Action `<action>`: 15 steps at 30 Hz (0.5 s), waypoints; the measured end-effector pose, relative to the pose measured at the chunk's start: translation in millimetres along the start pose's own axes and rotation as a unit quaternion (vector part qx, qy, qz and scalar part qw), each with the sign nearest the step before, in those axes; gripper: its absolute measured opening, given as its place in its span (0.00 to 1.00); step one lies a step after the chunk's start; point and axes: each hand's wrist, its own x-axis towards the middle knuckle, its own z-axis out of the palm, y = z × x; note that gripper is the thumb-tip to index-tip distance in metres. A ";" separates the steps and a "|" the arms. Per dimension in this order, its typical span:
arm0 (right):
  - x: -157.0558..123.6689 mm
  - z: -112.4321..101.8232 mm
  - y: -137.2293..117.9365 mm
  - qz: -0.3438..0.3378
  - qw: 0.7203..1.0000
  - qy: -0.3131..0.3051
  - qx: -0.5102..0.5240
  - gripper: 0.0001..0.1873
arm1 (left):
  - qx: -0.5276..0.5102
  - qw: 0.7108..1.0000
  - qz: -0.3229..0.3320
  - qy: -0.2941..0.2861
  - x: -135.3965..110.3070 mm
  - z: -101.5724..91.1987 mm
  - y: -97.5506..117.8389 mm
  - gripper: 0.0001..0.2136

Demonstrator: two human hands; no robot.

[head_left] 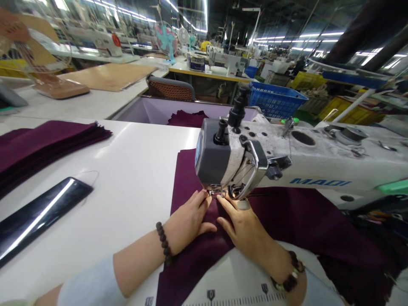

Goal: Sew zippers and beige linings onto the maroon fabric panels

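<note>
A dark maroon fabric piece (197, 263) lies under the head of a white and grey sewing machine (212, 146), spreading to the right beneath its arm. My left hand (191, 216) rests on the fabric just left of the needle area, fingers stretched forward and pressing flat, thumb apart. On the other side, my right hand (247, 229) lies on the same cloth with fingers extended close to the presser foot (216, 193) and a ring on one finger. The fingertips of both hands are partly hidden at the machine head.
On the left sit a stack of maroon fabric pieces (47, 142) and a glossy dark flat object (47, 212). Behind the machine are a lilac-walled bin (156, 111) with maroon cloth and a blue basket (277, 100). A ruler scale (237, 299) runs along the front edge.
</note>
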 end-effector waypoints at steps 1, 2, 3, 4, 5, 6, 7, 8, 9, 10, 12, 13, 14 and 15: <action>-0.2 0.6 0.2 -0.001 1.000 0.004 -0.003 0.25 | -0.001 1.000 0.002 -0.001 0.4 -0.7 -0.4 0.29; -0.4 1.3 0.2 -0.001 1.000 0.008 -0.006 0.25 | -0.001 1.000 0.003 -0.002 0.9 -1.3 -0.7 0.30; -0.5 1.8 0.2 -0.002 1.000 0.011 -0.008 0.25 | 0.000 1.000 0.001 -0.003 1.2 -1.4 -1.1 0.31; -0.5 2.1 0.2 -0.002 1.000 0.012 -0.008 0.24 | 0.002 1.000 0.000 -0.004 1.5 -1.1 -1.5 0.32; -0.5 2.3 0.2 -0.002 1.000 0.012 -0.007 0.25 | 0.006 1.000 0.000 -0.004 1.7 -0.2 -1.9 0.32; -0.4 2.4 0.2 -0.002 1.000 0.011 -0.005 0.25 | 0.012 1.000 0.002 -0.002 1.7 1.4 -2.3 0.32; -0.2 2.3 0.3 -0.001 1.000 0.009 -0.002 0.25 | 0.020 1.000 0.006 0.003 1.5 3.7 -2.9 0.33; 0.0 2.0 0.6 -0.001 1.000 0.006 0.001 0.25 | 0.031 0.999 0.011 0.009 1.2 6.6 -3.5 0.33; 0.3 1.7 0.8 -0.001 1.000 0.005 0.003 0.25 | 0.042 0.999 0.018 0.015 0.9 9.9 -4.2 0.34; 0.5 1.3 1.1 -0.001 1.000 0.003 0.005 0.25 | 0.052 0.998 0.024 0.022 0.5 13.1 -4.8 0.35; 1.0 0.5 1.7 -0.003 1.000 -0.001 0.009 0.25 | 0.063 0.997 0.031 0.032 0.1 18.3 -5.6 0.37; 1.1 0.0 1.8 -0.003 1.000 -0.003 0.011 0.25 | 0.066 0.997 0.032 0.033 0.1 19.8 -5.5 0.38; 1.3 -0.5 1.8 -0.003 1.000 -0.006 0.013 0.25 | 0.069 0.997 0.031 0.031 0.2 20.5 -5.1 0.38; 1.5 -1.1 1.7 -0.003 1.000 -0.008 0.014 0.25 | 0.076 0.996 0.030 0.026 0.5 20.5 -4.4 0.39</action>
